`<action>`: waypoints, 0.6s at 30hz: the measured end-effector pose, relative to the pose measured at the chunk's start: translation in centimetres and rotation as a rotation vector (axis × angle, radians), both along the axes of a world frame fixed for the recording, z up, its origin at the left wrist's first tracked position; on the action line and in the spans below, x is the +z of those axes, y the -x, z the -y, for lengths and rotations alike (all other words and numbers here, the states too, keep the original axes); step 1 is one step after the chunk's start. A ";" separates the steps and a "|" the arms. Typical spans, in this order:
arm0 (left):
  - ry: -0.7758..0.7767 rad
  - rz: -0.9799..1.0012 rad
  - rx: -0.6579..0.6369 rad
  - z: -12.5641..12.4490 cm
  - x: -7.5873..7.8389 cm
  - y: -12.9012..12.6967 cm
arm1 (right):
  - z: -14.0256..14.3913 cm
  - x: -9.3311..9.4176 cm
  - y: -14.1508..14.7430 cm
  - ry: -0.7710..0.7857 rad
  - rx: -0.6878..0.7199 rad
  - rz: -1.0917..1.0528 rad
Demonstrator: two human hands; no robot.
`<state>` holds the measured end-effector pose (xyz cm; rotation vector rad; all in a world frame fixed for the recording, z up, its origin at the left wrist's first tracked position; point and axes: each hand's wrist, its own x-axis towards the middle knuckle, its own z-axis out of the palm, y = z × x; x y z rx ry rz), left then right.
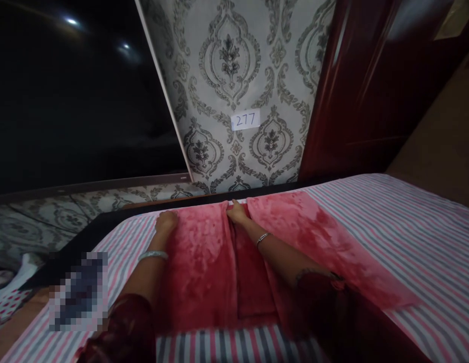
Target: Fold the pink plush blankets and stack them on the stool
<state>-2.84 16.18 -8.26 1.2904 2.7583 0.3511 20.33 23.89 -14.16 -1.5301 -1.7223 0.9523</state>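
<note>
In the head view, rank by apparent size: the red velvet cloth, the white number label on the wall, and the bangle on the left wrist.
1. red velvet cloth, by far the largest.
2. white number label.
3. bangle, slightly smaller, though it sits nearer the camera, so this order is unsure.

Your right grip (238, 214) curls its fingertips under the edge of the plush red velvet blanket (196, 262), so you can't see them. Near your left forearm, a pixelated patch (78, 292) hides whatever lies there. Your sleeves run off the bottom edge.
</note>
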 end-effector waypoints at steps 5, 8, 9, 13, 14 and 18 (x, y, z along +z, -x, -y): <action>0.031 0.074 0.109 -1.9 -1.4 1.8 | -1.6 -0.6 0.7 0.036 0.004 0.044; -0.002 0.067 0.150 -2.0 -2.6 1.9 | -2.0 -0.9 0.7 0.042 0.020 0.043; -0.018 0.059 0.158 -2.0 -3.0 1.8 | -2.1 -1.1 0.6 0.040 0.019 0.033; -0.080 0.025 0.175 -1.5 -4.0 1.6 | -2.0 -2.2 0.0 0.032 -0.010 -0.052; -0.089 0.021 0.179 -1.5 -4.1 1.6 | -1.9 -2.4 -0.2 0.034 -0.016 -0.079; -0.099 0.017 0.189 -1.4 -4.0 1.6 | -1.6 -3.1 -0.4 0.035 -0.033 -0.175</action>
